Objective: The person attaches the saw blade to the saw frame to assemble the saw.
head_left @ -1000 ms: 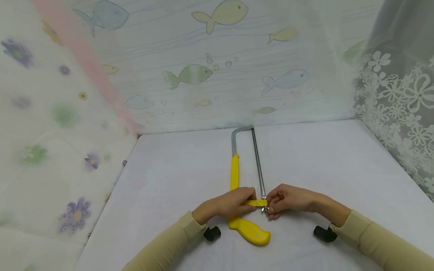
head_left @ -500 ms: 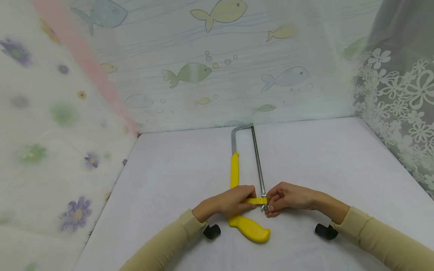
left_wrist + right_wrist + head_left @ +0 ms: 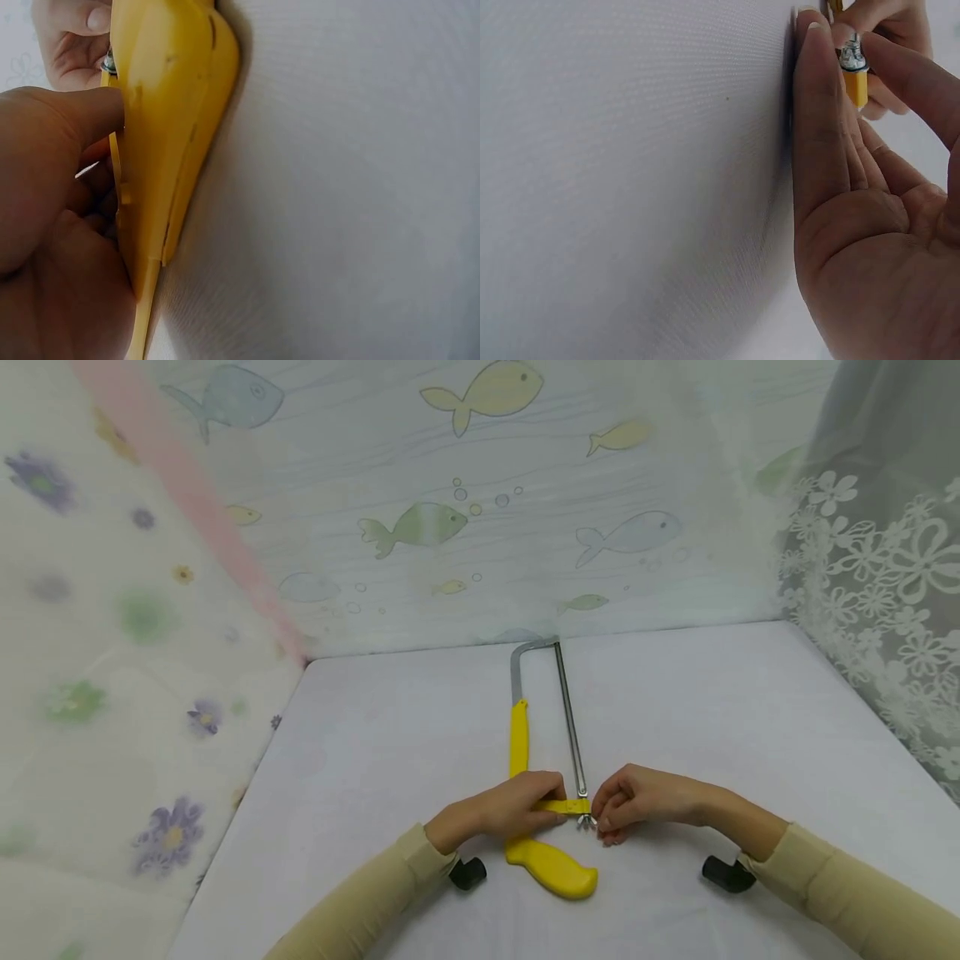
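Note:
A hacksaw (image 3: 519, 739) with a yellow handle (image 3: 558, 870) and grey front bow lies on the white cloth. Its blade (image 3: 570, 718) runs along the right side. My left hand (image 3: 502, 806) grips the yellow crossbar (image 3: 566, 807) between thumb and fingers. At that bar's right end sits a metal wing nut (image 3: 587, 822). Close by on the right is my right hand (image 3: 652, 797), thumb and fingers parted, holding nothing. In the right wrist view the wing nut (image 3: 851, 56) shows beyond the fairly straight fingers (image 3: 821, 127). The left wrist view shows the yellow handle (image 3: 176, 97) beside the left thumb.
A white cloth (image 3: 375, 735) covers the table. Behind it hangs a curtain with fish (image 3: 427, 524); flowered fabric (image 3: 172, 835) borders the left and lace (image 3: 870, 560) the right. Black wrist mounts (image 3: 468, 874) sit under both sleeves.
My right hand has drawn slightly right, off the wing nut, whose wings now show spread and stand turned differently. The left hand keeps its grip on the crossbar.

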A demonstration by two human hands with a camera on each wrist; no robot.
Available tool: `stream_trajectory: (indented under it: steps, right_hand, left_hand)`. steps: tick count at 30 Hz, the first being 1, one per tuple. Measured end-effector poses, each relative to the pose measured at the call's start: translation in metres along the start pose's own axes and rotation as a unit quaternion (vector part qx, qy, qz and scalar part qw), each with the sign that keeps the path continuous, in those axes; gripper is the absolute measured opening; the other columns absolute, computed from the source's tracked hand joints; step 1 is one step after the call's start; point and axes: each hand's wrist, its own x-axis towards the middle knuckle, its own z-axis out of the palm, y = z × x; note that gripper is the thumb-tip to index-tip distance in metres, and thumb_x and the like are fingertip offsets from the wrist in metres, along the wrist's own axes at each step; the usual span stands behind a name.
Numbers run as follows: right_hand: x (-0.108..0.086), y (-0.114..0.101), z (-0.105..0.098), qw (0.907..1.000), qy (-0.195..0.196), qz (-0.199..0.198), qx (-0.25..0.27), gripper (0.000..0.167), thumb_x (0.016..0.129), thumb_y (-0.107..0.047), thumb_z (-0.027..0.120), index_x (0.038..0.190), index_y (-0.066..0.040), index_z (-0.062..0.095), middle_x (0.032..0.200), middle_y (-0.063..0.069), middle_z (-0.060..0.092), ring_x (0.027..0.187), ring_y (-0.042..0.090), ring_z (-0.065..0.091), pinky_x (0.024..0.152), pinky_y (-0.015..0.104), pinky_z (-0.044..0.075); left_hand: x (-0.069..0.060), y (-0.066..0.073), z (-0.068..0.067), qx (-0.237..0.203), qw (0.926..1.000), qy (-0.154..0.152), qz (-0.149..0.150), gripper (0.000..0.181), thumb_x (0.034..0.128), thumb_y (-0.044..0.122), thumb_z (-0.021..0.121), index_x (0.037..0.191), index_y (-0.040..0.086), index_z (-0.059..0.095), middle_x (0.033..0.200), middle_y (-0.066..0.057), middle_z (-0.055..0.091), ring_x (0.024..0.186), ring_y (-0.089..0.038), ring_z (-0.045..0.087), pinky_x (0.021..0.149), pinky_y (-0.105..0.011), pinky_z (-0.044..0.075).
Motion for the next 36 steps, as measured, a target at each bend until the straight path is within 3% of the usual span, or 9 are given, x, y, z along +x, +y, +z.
stream_trajectory:
  steps: [6,10,20,25,28,32,36]
  right_hand:
    - [-0.005,-0.002,0.001,0.9995,0.011,-0.002,-0.029,0.017,0.099,-0.008,0.063,0.109,0.004,0.069,0.098,0.017,0.075,0.087,0.028,0.073,0.079,0.033,0.059]
    - [-0.011,-0.004,0.0,0.996,0.031,-0.009,-0.083,0.015,0.099,-0.013,0.065,0.106,-0.001,0.071,0.094,0.013,0.074,0.083,0.026,0.071,0.075,0.033,0.059]
    - [-0.03,-0.015,-0.005,0.9705,0.06,-0.051,-0.228,0.012,0.099,-0.021,0.067,0.102,-0.009,0.071,0.087,0.0,0.071,0.075,0.015,0.067,0.067,0.028,0.055]
    - [-0.039,-0.023,-0.008,0.9495,0.072,-0.057,-0.3,0.011,0.099,-0.024,0.067,0.103,-0.014,0.07,0.093,-0.009,0.068,0.083,0.006,0.061,0.073,0.027,0.053]
    - [-0.042,-0.026,-0.011,0.9343,0.079,-0.051,-0.344,0.012,0.099,-0.026,0.067,0.106,-0.016,0.07,0.095,-0.014,0.065,0.088,0.004,0.059,0.076,0.029,0.053]
    - [-0.046,-0.028,-0.017,0.913,0.103,-0.027,-0.394,0.013,0.097,-0.024,0.07,0.108,-0.016,0.071,0.099,-0.014,0.065,0.092,0.007,0.059,0.08,0.034,0.053]
    - [-0.05,-0.026,-0.03,0.8814,0.149,-0.002,-0.448,0.017,0.095,-0.021,0.072,0.11,-0.013,0.071,0.105,-0.009,0.067,0.099,0.017,0.063,0.084,0.041,0.054]
  left_hand:
    - [-0.001,0.0,-0.001,0.007,0.9997,0.014,0.018,0.01,0.1003,0.02,0.069,0.104,0.015,0.06,0.096,0.009,0.059,0.086,-0.005,0.051,0.079,-0.016,0.045]
    - [0.0,0.0,0.0,0.015,0.999,0.022,0.037,0.011,0.0991,0.018,0.07,0.106,0.013,0.064,0.099,0.008,0.061,0.088,-0.005,0.053,0.083,-0.015,0.045]
    - [-0.01,0.003,-0.002,0.067,0.9963,0.025,0.048,0.022,0.0998,0.017,0.069,0.121,0.011,0.069,0.116,0.004,0.066,0.102,-0.003,0.058,0.094,-0.014,0.045]
    - [-0.018,0.004,-0.007,0.116,0.9885,0.053,0.082,0.015,0.099,0.015,0.069,0.113,0.012,0.072,0.113,0.004,0.066,0.103,-0.006,0.059,0.095,-0.014,0.044]
    - [-0.024,0.004,-0.014,0.156,0.981,0.078,0.086,0.012,0.0984,0.017,0.07,0.109,0.014,0.073,0.112,0.004,0.066,0.103,-0.008,0.06,0.096,-0.019,0.046]
    - [-0.033,0.002,-0.028,0.2,0.9718,0.115,0.05,0.016,0.0979,0.021,0.071,0.112,0.015,0.073,0.117,0.003,0.067,0.11,-0.014,0.059,0.101,-0.032,0.045]
    - [-0.04,-0.006,-0.045,0.219,0.962,0.161,0.024,0.022,0.0969,0.022,0.073,0.117,0.014,0.072,0.123,0.001,0.065,0.117,-0.018,0.057,0.105,-0.041,0.042]
